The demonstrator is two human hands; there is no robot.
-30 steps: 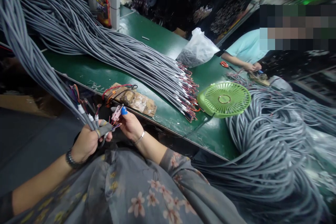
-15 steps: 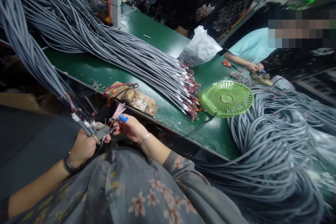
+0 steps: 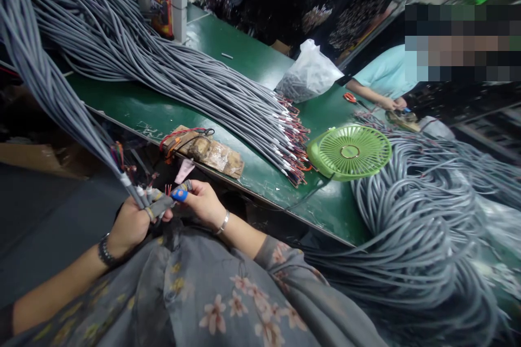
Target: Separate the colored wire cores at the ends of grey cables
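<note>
My left hand (image 3: 134, 222) is closed around the ends of several grey cables (image 3: 132, 188) with white bands near their tips. Grey finger wraps cover some of its fingers. Thin coloured wires (image 3: 168, 190) stick up between my two hands. My right hand (image 3: 205, 203), with a blue wrap on the thumb, pinches at these wire ends; its fingertips partly hide them. Just beyond it, a pale pink strip (image 3: 184, 171) hangs at the table edge. Close by on the table lies a worn wooden block (image 3: 215, 156) wrapped in clear tape, with red and black wires.
A long bundle of grey cables (image 3: 195, 87) lies across the green table (image 3: 252, 65). To its right stand a green fan (image 3: 350, 152) and a white plastic bag (image 3: 309, 73). Coiled cables (image 3: 415, 217) spill over the right side. A co-worker's hands (image 3: 394, 103) work at the far end.
My right thumb and fingers have shifted and closed in over the wire ends by my left hand. The coloured wires farther up the held cables have moved slightly right.
</note>
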